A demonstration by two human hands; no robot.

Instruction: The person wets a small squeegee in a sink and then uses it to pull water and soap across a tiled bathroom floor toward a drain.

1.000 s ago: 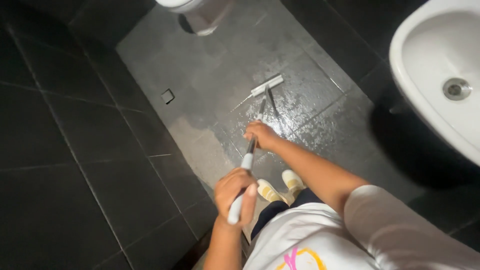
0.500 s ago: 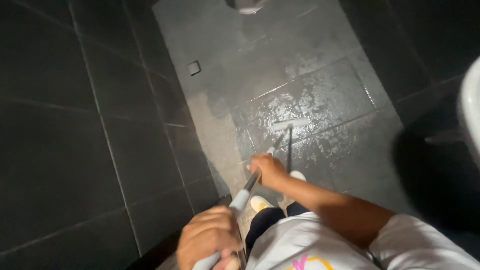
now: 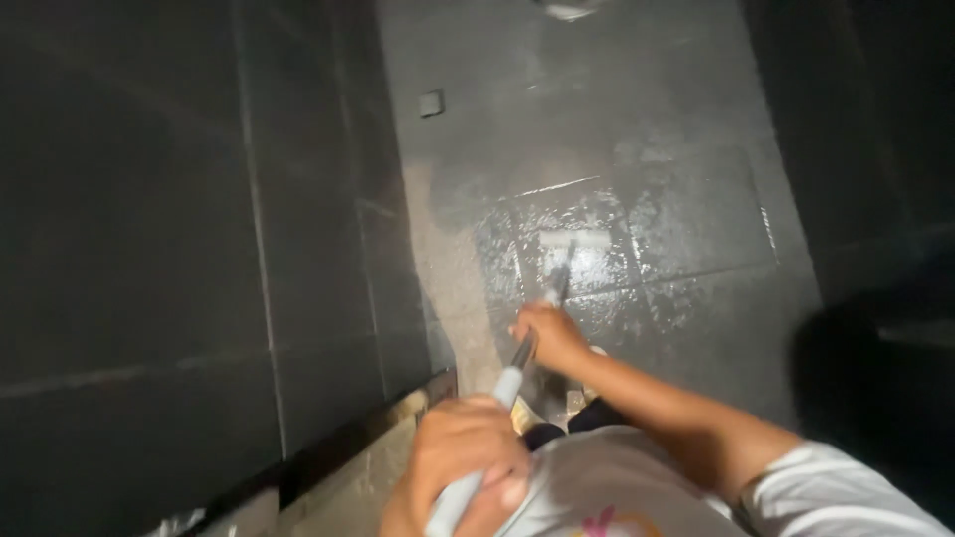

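Note:
I grip a long pale handle (image 3: 512,383) with both hands. My left hand (image 3: 460,467) is closed around its upper end, close to my chest. Lower down the shaft, my right hand (image 3: 548,336) clasps it with the arm stretched forward. At the far end of the handle a flat, light-coloured mop head (image 3: 575,240) rests on the wet, shiny dark floor tiles (image 3: 686,219). The image is motion-blurred, so the mop head's details are unclear.
A dark tiled wall (image 3: 149,249) fills the left side. A small square floor drain (image 3: 431,103) sits near the wall at the back. The base of a white fixture (image 3: 567,8) shows at the top edge. A lighter threshold strip (image 3: 348,467) runs at bottom left.
The view has swung left and the white basin at right has left the picture. Both hands stay on the handle; the mop head has been drawn nearer over the wet tiles.

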